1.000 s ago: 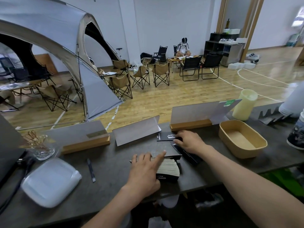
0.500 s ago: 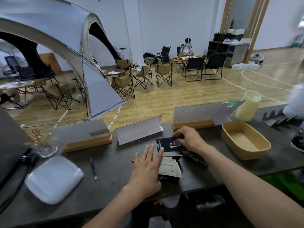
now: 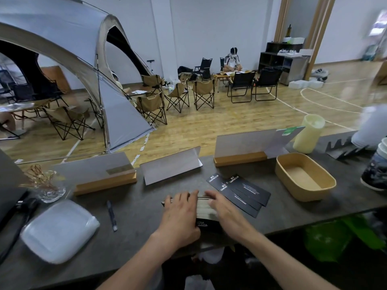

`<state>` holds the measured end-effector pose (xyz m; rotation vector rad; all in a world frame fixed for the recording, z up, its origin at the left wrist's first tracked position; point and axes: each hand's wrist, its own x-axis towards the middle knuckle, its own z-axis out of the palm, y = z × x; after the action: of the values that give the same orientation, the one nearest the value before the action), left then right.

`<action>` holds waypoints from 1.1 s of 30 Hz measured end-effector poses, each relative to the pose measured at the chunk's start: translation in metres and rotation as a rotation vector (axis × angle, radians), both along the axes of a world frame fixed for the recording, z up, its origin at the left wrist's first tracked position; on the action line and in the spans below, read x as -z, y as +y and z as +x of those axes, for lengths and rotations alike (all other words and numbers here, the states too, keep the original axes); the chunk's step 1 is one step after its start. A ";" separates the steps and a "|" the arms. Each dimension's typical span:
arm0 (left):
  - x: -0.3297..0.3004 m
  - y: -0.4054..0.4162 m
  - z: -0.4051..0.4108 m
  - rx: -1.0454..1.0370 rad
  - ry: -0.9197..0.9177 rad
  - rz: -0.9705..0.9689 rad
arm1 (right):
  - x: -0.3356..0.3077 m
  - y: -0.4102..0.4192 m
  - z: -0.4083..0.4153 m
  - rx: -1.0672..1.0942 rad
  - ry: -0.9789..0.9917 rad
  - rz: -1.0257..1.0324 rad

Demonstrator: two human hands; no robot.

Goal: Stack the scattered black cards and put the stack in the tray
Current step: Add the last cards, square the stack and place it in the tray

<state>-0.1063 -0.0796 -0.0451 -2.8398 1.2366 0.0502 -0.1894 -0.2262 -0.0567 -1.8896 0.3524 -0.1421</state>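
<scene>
Inspected at the dark counter (image 3: 129,222), taking the stack of black cards (image 3: 204,208) as landmark. Found the stack lying flat near the counter's front edge, pale card edges showing between the two hands. Noted left hand (image 3: 180,214) laid over the stack's left side, fingers fairly straight and spread, pressing down rather than curling round. Noted right hand (image 3: 222,208) resting on the stack's right side, fingers extended and relaxed; seen slightly blurred, so exact contact could not be told. Neither hand judged to be clasping anything.

Observed loose black cards (image 3: 240,191), about three, fanned and overlapping just right of and beyond the stack, printed side up, nearest corner close to the right hand. Not yet gathered.

Found the tan tray (image 3: 326,181) further right of the stack, well apart from it and empty of cards.

Also recorded: a pen (image 3: 112,214) left of the stack, a white lidded container (image 3: 58,231) further left.

Judged stage: stacking mostly done, squaring in hand. Remaining, by judgement: collect the fanned cards onto the stack, then carry the whole stack to the tray. Flagged risk of the tall stack slipping apart when lifted.
</scene>
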 end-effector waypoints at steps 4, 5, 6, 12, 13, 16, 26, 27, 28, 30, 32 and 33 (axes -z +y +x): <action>-0.003 0.002 0.004 0.019 -0.014 0.003 | -0.007 -0.005 0.006 -0.071 0.019 0.144; -0.003 0.002 0.005 0.022 -0.015 -0.006 | -0.012 -0.017 0.009 -0.024 -0.001 0.082; -0.002 0.002 0.005 0.021 -0.014 -0.010 | -0.016 -0.033 0.012 0.069 -0.008 -0.088; -0.002 -0.001 0.001 -0.012 -0.034 -0.015 | -0.012 -0.095 0.015 0.155 0.575 -0.894; -0.002 -0.001 0.002 -0.017 -0.027 -0.021 | -0.012 -0.098 0.016 0.128 0.575 -0.910; -0.003 -0.001 0.004 -0.005 0.002 -0.010 | -0.015 -0.104 0.019 0.096 0.456 -1.060; 0.006 0.022 0.018 0.148 0.013 -0.117 | -0.028 -0.136 0.014 0.108 0.210 -0.982; 0.008 0.022 0.018 0.147 0.010 -0.119 | -0.027 -0.135 0.015 0.146 0.181 -1.023; 0.009 0.021 0.018 0.140 0.021 -0.120 | -0.026 -0.131 0.017 0.170 0.138 -1.049; 0.009 0.021 0.018 0.125 0.066 -0.137 | -0.026 -0.118 0.023 0.149 0.060 -1.054; 0.008 0.023 0.017 0.145 0.074 -0.175 | -0.031 -0.102 0.032 0.018 0.050 -1.018; 0.008 0.024 0.017 0.161 0.060 -0.191 | -0.034 -0.094 0.036 -0.063 0.060 -0.971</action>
<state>-0.0896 -0.0552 -0.0528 -2.9021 1.5576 0.0120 -0.1535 -0.3207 -0.0231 -2.8649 0.2811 -0.2426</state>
